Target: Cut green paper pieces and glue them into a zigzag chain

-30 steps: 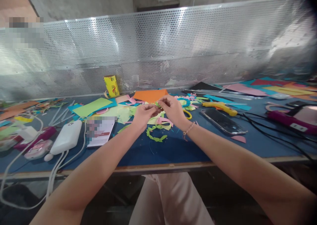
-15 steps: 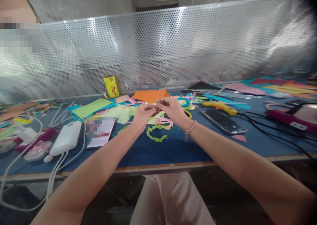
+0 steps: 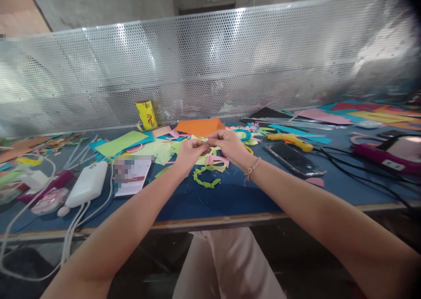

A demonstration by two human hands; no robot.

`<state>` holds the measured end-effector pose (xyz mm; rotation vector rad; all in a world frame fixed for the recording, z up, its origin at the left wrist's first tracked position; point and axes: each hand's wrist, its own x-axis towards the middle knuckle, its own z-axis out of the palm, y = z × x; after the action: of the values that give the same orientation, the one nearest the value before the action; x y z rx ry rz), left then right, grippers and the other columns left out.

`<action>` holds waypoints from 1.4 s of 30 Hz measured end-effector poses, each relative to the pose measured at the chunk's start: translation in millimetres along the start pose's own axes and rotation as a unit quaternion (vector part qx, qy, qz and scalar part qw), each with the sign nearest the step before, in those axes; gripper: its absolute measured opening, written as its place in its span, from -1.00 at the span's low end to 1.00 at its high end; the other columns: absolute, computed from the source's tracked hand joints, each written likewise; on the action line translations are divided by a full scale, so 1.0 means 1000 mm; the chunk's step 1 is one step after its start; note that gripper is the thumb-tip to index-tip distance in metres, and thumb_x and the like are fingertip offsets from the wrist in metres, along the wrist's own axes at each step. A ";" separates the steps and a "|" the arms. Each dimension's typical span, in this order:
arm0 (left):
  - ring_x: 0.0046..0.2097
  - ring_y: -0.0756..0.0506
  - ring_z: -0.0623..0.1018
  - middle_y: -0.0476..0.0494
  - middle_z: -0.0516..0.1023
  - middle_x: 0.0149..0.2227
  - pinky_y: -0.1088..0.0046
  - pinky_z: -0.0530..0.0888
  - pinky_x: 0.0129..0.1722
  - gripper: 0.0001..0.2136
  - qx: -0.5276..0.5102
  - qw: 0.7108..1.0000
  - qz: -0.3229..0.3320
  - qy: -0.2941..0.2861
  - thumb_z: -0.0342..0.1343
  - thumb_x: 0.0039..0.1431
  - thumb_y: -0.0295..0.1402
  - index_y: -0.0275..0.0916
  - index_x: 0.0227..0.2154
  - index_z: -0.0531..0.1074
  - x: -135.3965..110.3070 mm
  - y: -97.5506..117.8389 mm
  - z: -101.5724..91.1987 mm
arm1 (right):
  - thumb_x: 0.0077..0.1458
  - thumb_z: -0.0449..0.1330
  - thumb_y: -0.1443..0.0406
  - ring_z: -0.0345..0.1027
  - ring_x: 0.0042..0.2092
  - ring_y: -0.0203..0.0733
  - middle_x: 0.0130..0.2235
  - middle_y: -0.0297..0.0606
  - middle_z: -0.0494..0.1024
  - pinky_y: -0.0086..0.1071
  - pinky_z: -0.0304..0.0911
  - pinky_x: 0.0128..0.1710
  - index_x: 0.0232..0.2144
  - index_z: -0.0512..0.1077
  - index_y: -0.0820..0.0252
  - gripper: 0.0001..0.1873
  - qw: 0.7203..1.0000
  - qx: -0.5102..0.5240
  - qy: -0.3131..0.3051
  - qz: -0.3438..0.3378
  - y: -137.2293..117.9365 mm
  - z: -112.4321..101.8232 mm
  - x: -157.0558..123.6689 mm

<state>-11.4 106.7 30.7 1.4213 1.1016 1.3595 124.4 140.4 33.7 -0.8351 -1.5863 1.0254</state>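
Note:
My left hand [image 3: 190, 154] and my right hand [image 3: 228, 144] meet above the middle of the table, fingertips pinched together. Whatever sits between them is too small and too covered by the fingers to name; a pale speck shows at the right fingertips. Just below the hands, a curled green paper strip [image 3: 206, 183] with a notched edge lies on the blue tabletop. Pink paper strips [image 3: 217, 160] lie beneath and behind my hands. An orange paper sheet [image 3: 199, 126] lies beyond them.
A yellow glue gun [image 3: 291, 141] and a dark phone [image 3: 295, 159] lie to the right. At left are a white power bank [image 3: 87, 183] with cables and a printed card [image 3: 136, 178]. A yellow box [image 3: 147, 115] stands before the perforated metal screen [image 3: 210, 66].
Both hands stay pinched together in nearly the same place, with only small shifts of the fingers. The whole view has shifted slightly.

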 end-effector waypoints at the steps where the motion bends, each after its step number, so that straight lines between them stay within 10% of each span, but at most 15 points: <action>1: -0.43 0.00 0.51 -0.08 0.53 -0.54 0.39 0.45 -0.25 -0.95 0.008 1.000 0.004 0.000 0.13 -0.12 -0.47 -0.30 -0.59 0.48 0.000 0.001 0.000 | -0.29 0.35 0.12 0.32 -0.45 -0.34 -0.51 -0.29 0.48 -0.39 0.28 -0.37 -0.60 0.42 0.22 -0.70 1.000 0.008 -0.004 0.002 0.001 0.000 0.001; 8: -0.44 0.00 0.52 -0.04 0.51 -0.58 0.38 0.46 -0.25 -0.88 0.041 0.999 0.023 0.010 0.09 -0.04 -0.52 -0.29 -0.63 0.42 0.001 0.005 -0.002 | -0.17 0.24 -0.01 0.29 -0.49 -0.37 -0.55 -0.34 0.40 -0.40 0.32 -0.39 -0.60 0.41 0.21 -0.62 0.995 0.091 -0.011 0.027 0.003 -0.001 0.004; 15: -0.43 0.00 0.51 -0.06 0.53 -0.54 0.41 0.45 -0.26 -0.90 0.048 0.998 0.035 0.016 0.08 -0.08 -0.53 -0.29 -0.61 0.44 0.002 0.001 -0.003 | -0.09 0.25 0.19 0.34 -0.43 -0.31 -0.48 -0.28 0.51 -0.39 0.27 -0.37 -0.50 0.46 0.22 -0.81 0.993 -0.097 -0.015 -0.067 0.001 -0.004 0.002; 25: -0.43 0.00 0.52 -0.13 0.52 -0.55 0.44 0.42 -0.27 -0.81 -0.215 0.968 -0.128 -0.022 0.16 0.01 -0.29 -0.32 -0.58 0.47 0.001 0.006 -0.003 | 0.13 0.05 0.31 0.38 -0.26 -0.24 -0.34 -0.25 0.53 -0.33 0.27 -0.22 -0.41 0.51 0.13 -0.78 0.875 -0.310 -0.047 -0.368 -0.003 -0.015 -0.001; 42: -0.39 0.04 0.49 -0.07 0.49 -0.51 0.46 0.38 -0.24 -0.89 -0.168 0.984 -0.046 -0.030 0.22 -0.11 -0.39 -0.33 -0.55 0.44 0.004 0.005 -0.007 | 0.00 0.12 0.34 0.39 -0.22 -0.22 -0.24 -0.18 0.48 -0.27 0.34 -0.19 -0.27 0.36 0.20 -0.82 0.965 -0.149 -0.052 -0.210 -0.001 -0.010 0.000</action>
<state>-18.6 109.7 36.7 1.1436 0.8406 1.3541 134.0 142.1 35.7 -0.6079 -1.9352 0.5403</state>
